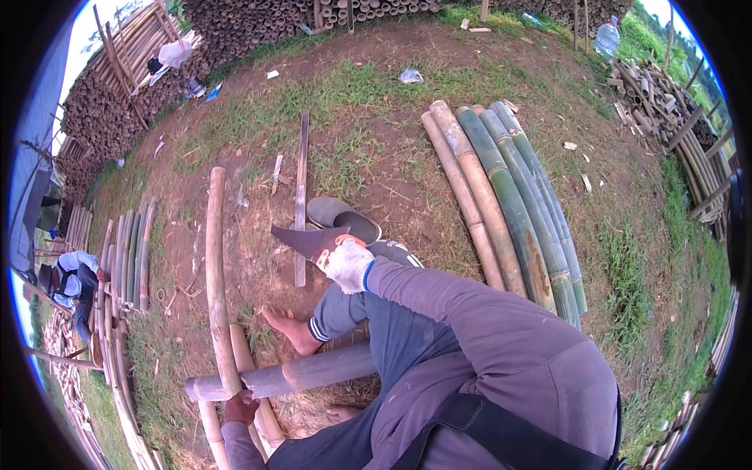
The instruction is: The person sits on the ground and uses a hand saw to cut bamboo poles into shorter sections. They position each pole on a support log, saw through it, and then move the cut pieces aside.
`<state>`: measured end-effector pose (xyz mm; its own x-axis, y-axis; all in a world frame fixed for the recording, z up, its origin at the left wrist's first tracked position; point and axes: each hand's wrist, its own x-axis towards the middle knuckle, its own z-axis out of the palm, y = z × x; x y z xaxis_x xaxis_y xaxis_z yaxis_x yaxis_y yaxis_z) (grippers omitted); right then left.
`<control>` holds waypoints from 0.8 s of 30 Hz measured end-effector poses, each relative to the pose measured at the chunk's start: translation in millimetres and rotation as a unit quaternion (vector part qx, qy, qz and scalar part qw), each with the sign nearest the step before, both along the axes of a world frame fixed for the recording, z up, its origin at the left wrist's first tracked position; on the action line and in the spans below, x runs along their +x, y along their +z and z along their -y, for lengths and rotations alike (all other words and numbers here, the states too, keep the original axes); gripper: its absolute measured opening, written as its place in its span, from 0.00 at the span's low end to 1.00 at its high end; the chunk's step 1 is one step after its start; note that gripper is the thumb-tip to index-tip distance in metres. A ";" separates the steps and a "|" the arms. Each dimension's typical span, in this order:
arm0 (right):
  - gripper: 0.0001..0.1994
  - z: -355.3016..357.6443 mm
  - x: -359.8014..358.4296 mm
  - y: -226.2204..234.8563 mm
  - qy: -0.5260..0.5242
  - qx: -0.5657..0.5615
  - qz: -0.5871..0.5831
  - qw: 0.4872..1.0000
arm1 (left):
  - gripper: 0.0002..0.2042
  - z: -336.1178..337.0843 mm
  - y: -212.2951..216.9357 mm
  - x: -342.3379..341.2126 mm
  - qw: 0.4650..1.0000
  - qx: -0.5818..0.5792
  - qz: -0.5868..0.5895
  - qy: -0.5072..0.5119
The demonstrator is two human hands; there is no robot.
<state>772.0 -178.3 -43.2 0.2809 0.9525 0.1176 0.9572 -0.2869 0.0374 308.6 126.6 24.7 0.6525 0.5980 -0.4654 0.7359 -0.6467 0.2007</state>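
Saw (294, 240) in the gloved right hand (350, 266), left hand (241, 408) at a bamboo pole (217, 274).
Clamping the right fingers round the handle (344, 238), blade leftward of them. Touching the pole's near end with the left fingers; cannot tell their grip. Just beside those, crosswise beneath the pole: a thick log (313, 372). Well right of the right fingers: green bamboo logs (509, 207).
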 end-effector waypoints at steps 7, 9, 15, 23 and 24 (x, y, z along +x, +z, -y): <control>0.33 4.0 -1.8 12.1 0.010 0.002 0.001 1.000 | 0.24 -0.4 0.5 -3.6 1.000 -0.004 -0.004 0.004; 0.33 3.2 0.6 12.1 0.014 -0.022 -0.012 1.000 | 0.24 2.1 1.9 -1.2 1.000 -0.002 0.000 0.007; 0.34 4.6 -2.6 28.6 0.018 -0.050 -0.045 0.998 | 0.23 5.8 6.0 -2.0 1.000 -0.010 0.000 0.022; 0.30 6.2 -0.9 24.6 0.014 -0.025 -0.036 0.999 | 0.23 5.8 3.2 -2.1 1.000 -0.003 0.000 0.009; 0.29 5.6 -2.1 29.4 0.016 -0.024 -0.038 0.999 | 0.24 5.6 4.1 -3.3 1.000 -0.005 0.000 0.013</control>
